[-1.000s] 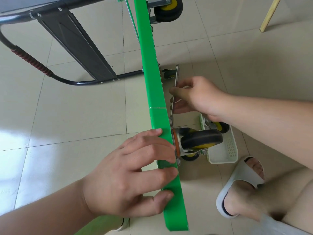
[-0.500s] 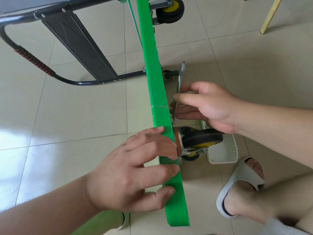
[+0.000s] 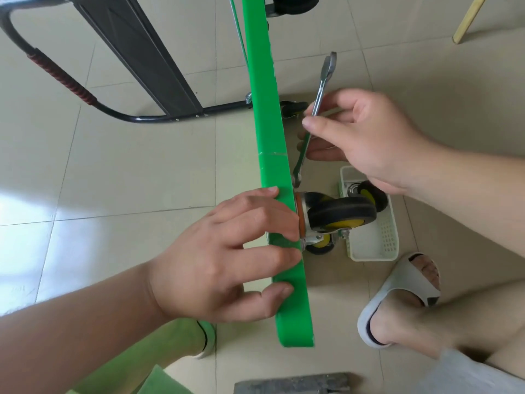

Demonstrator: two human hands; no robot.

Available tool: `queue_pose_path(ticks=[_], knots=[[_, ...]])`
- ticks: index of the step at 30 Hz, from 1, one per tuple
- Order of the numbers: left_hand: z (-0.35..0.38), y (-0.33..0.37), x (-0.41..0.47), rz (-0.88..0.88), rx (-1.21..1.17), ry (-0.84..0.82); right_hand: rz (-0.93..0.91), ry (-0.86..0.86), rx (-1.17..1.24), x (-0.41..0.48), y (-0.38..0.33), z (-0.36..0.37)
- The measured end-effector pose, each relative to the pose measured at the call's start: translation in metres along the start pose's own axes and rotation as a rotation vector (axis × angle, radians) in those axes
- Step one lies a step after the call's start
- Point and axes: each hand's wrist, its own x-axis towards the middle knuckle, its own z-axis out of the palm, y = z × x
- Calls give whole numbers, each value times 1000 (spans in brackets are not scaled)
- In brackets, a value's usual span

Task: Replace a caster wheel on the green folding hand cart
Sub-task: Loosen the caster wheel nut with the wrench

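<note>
The green cart deck (image 3: 270, 132) stands on its edge, running from top to bottom of the head view. A black and yellow caster wheel (image 3: 341, 214) sticks out from its right face. My left hand (image 3: 227, 257) grips the deck edge beside that caster, fingers curled over the top. My right hand (image 3: 366, 143) pinches a silver combination wrench (image 3: 321, 89). The wrench's lower end sits close to the deck just above the caster's mount. Its open jaw points up and away.
A white plastic basket (image 3: 377, 245) on the tiled floor holds another yellow-hubbed caster (image 3: 369, 194). The cart's black folded handle (image 3: 56, 72) lies at upper left. A second mounted wheel (image 3: 295, 2) shows at the top. My sandalled foot (image 3: 397, 300) rests at lower right.
My right hand has shifted right and tilted the wrench, so its top end swings away from the deck. The left hand holds the same spot on the deck.
</note>
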Motion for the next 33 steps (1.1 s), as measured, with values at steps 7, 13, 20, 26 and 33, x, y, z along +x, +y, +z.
queue_pose_path(ticks=[7,13,20,26,33], knots=[[2,-1,-1,-8,-15,9,159,68,-37,27,14,3],[1,-2,-2,-7,-15,3,216,64,-62,31,15,6],[-1,-1,-1,-8,3,-3,292,12,-47,24,16,18],[-1,-1,0,-9,7,-4,308,-9,28,18,14,17],[-2,-1,0,-7,1,-10,259,-171,173,-15,3,3]])
